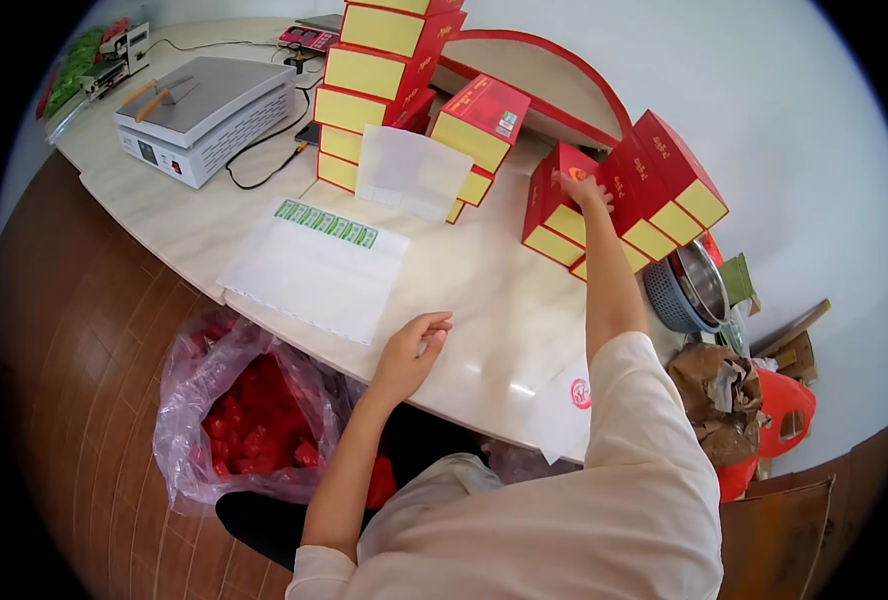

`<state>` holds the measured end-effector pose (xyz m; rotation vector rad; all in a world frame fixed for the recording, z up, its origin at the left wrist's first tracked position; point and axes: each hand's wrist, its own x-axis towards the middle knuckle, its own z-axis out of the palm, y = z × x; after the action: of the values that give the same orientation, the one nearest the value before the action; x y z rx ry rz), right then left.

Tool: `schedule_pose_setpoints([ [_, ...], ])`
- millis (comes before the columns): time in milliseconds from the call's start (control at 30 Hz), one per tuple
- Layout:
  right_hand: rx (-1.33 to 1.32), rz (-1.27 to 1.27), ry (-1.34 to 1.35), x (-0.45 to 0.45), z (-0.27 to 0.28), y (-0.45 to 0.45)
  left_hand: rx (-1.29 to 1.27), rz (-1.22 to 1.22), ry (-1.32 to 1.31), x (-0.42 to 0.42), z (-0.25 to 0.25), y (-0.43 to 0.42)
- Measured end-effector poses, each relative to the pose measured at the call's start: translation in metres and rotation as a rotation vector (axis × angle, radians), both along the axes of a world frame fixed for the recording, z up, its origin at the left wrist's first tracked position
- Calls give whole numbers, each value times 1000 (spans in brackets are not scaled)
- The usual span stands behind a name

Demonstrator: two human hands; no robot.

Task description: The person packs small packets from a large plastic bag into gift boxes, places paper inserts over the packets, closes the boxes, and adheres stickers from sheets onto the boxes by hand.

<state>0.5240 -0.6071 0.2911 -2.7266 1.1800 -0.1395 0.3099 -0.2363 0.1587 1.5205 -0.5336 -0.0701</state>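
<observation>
On the head view, I have the right hand [588, 190] at a red-and-yellow carton [566, 222], right side of the tabletop [494, 290]; its grip I cannot tell; the left hand [410, 357] is empty, fingers loosely curled, near the green-sticker sheet [316, 270].

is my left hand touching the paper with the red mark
Apart: the head view shows bare tabletop between the left hand and the paper.
</observation>
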Motion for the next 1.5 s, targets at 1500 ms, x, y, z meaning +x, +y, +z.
schedule_pose_setpoints([
  [1500,67,-145,26,59,-2,1,-108,-72,202,4,2,5],
])
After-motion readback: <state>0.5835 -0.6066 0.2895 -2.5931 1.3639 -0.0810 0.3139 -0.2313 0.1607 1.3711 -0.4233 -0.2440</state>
